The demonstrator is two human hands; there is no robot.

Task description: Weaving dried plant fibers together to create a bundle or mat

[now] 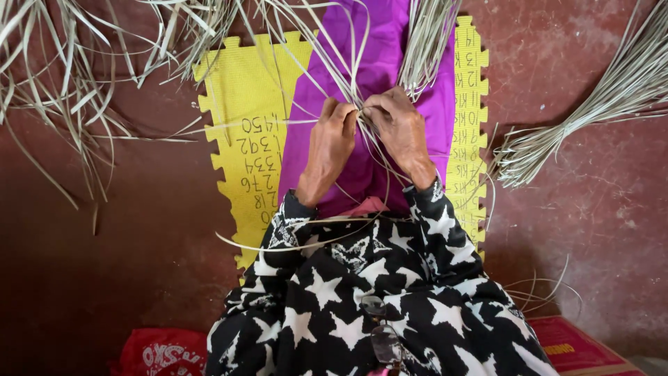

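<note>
Head view: both hands' fingers (351,115) pinch pale straw strips (362,69) over purple cloth (379,49).

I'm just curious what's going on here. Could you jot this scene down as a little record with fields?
Left hand: pinching thin pale strips between its fingers
Right hand: pinching the same strips, fingertips meeting the left hand's
Under the hands: purple cloth over a yellow foam mat
Floor: dark red
Nearby: tied bundle of strips at the right, loose strips at the left
Clothing: black sleeves with white stars
</note>
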